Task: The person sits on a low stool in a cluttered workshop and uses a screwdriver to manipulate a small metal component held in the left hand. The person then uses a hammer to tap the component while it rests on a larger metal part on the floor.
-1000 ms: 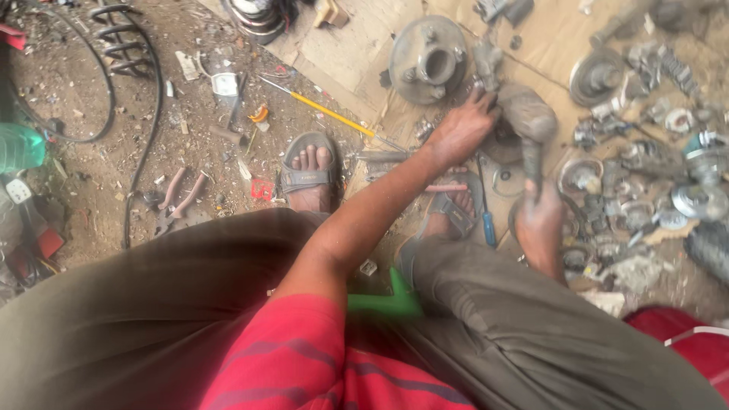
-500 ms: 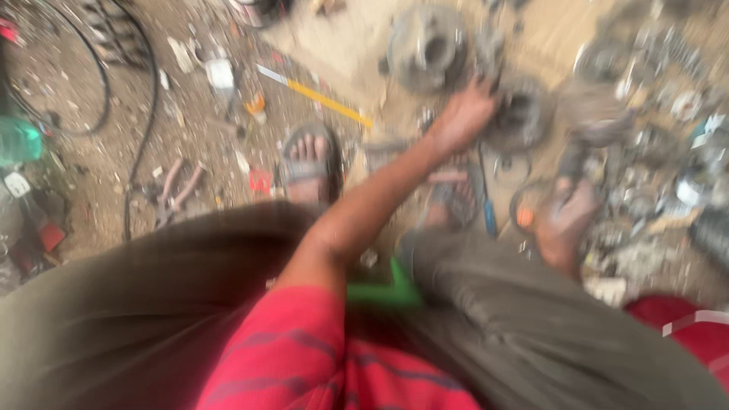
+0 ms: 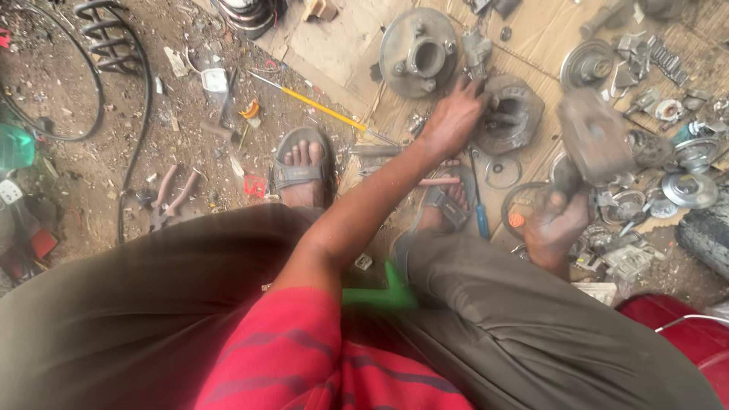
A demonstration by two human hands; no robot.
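My left hand (image 3: 454,118) rests fingers-down on the round rusty metal hub (image 3: 510,114); my right hand (image 3: 557,226) grips a heavy grey hammer (image 3: 591,140).

Left hand (image 3: 453,121) rests on ring-shaped metal part (image 3: 510,114) lying on cardboard (image 3: 342,45). Round hub (image 3: 419,52) lies just behind and left of that hand. Right hand (image 3: 557,225) holds hammer (image 3: 588,144) upright, right of the ring part. Screwdriver (image 3: 323,108) lies left of the hub, crossing cardboard edge. Pliers (image 3: 171,196) on dirt far left, beside sandalled foot (image 3: 302,167). Small metal parts (image 3: 668,152) scattered right of hammer.
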